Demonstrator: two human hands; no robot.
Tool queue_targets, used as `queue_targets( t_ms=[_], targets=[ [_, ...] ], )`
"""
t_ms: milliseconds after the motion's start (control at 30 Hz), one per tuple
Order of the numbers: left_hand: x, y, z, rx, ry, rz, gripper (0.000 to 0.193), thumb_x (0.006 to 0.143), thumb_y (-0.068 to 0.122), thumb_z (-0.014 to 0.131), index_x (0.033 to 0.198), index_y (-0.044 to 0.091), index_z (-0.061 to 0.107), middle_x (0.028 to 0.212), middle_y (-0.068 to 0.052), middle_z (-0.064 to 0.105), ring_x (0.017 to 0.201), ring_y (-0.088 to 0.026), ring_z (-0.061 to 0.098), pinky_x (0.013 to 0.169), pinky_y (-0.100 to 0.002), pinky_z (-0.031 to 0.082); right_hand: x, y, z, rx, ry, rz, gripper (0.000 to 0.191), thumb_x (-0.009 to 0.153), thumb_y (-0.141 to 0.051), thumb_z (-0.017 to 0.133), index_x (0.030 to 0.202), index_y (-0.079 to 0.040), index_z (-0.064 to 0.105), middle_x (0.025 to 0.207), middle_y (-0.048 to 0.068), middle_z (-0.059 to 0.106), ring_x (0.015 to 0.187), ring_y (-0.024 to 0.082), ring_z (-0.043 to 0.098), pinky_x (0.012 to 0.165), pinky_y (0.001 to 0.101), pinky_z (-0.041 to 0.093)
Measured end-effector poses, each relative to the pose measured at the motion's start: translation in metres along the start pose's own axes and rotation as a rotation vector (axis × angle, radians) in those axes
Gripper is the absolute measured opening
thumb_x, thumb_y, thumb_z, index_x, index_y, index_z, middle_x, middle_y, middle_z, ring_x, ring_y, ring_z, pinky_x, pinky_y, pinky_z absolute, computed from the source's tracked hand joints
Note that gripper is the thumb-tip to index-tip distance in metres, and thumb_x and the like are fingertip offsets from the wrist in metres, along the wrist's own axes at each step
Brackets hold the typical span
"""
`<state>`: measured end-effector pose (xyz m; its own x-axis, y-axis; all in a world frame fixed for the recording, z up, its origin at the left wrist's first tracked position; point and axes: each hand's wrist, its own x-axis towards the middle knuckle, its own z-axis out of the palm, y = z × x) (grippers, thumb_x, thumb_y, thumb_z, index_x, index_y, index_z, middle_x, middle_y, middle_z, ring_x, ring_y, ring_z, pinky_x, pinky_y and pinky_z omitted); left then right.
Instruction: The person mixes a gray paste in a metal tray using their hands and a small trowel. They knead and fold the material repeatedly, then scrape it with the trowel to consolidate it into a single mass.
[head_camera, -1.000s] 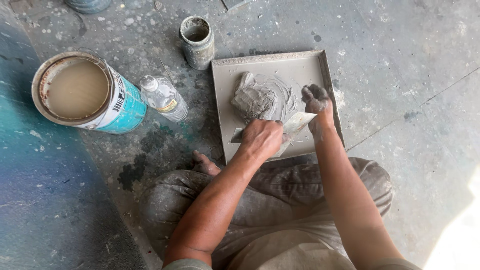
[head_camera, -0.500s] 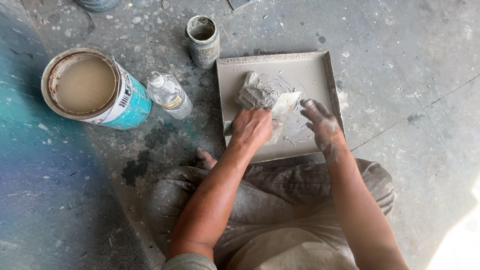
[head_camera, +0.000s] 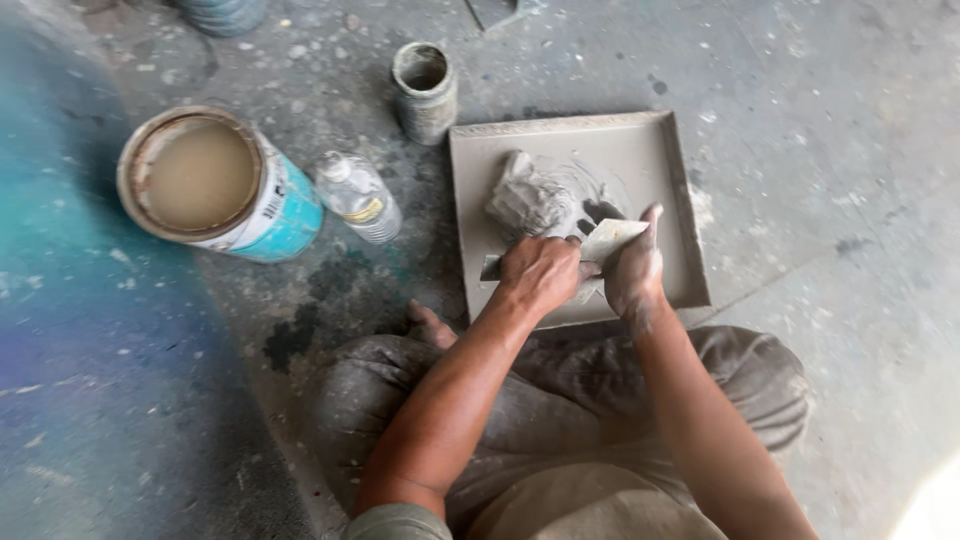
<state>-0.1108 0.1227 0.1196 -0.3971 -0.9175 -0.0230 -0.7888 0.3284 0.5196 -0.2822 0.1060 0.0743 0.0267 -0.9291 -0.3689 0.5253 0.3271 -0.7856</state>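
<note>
A square grey tile (head_camera: 640, 150) lies on the concrete floor in front of my crossed legs. A lump of wet grey putty (head_camera: 528, 198) sits on its middle. My left hand (head_camera: 538, 272) grips the handle of a putty knife (head_camera: 610, 240), whose flat pale blade lies over the tile's near part. My right hand (head_camera: 634, 270), smeared with grey paste, is curled against the blade's right side, fingers touching it.
An open paint can (head_camera: 215, 185) with beige liquid stands at left. Beside it lies a clear plastic bottle (head_camera: 358, 197). A small dirty grey jar (head_camera: 425, 90) stands just beyond the tile's far left corner. My bare foot (head_camera: 432, 325) shows near the tile.
My right hand has come back from the tile's right edge to the knife blade. The left hand with the knife slid slightly toward me, away from the putty lump.
</note>
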Motion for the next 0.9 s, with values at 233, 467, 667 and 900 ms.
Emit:
queue_targets(
  t_ms=[233,467,667,900],
  targets=[
    [0.006,-0.012,-0.001,0.095,-0.020,-0.103,0.015,0.091,0.010,0.062,0.095,0.003,0.075,0.079,-0.019,0.075,0.068,-0.030,0.075,0.057,-0.043,0.059,-0.033,0.031,0.002,-0.124,0.000,-0.096,0.093,0.099,-0.070,0.027,0.159,0.000,0.026,0.167,0.012,0.030,0.157,0.029,0.022,0.130,0.0389,0.010],
    [0.007,-0.021,-0.002,0.077,-0.103,-0.207,0.027,0.105,0.023,0.055,0.098,0.004,0.072,0.068,-0.011,0.070,0.054,-0.020,0.069,0.048,-0.039,0.055,-0.079,-0.017,0.020,-0.231,-0.090,-0.148,0.119,0.084,-0.089,0.025,0.161,0.002,0.018,0.171,0.019,0.027,0.159,0.035,0.023,0.127,0.0453,0.018],
    [-0.001,0.002,0.001,0.030,0.091,0.070,0.055,0.092,0.055,0.063,0.099,0.001,0.072,0.070,-0.017,0.072,0.061,-0.031,0.070,0.053,-0.045,0.055,-0.016,-0.074,0.008,0.341,-0.079,-0.289,0.127,0.080,-0.089,0.041,0.164,0.001,0.010,0.170,0.018,0.033,0.160,0.036,0.028,0.133,0.0521,0.023],
    [-0.001,0.013,0.007,0.075,-0.076,0.126,0.057,0.095,0.056,0.058,0.110,0.003,0.072,0.076,-0.016,0.074,0.064,-0.027,0.074,0.056,-0.043,0.058,0.019,-0.076,0.004,0.665,-0.091,-0.378,0.122,0.077,-0.081,0.056,0.162,-0.002,0.021,0.167,0.018,0.036,0.152,0.037,0.040,0.131,0.0571,0.033]
  ],
)
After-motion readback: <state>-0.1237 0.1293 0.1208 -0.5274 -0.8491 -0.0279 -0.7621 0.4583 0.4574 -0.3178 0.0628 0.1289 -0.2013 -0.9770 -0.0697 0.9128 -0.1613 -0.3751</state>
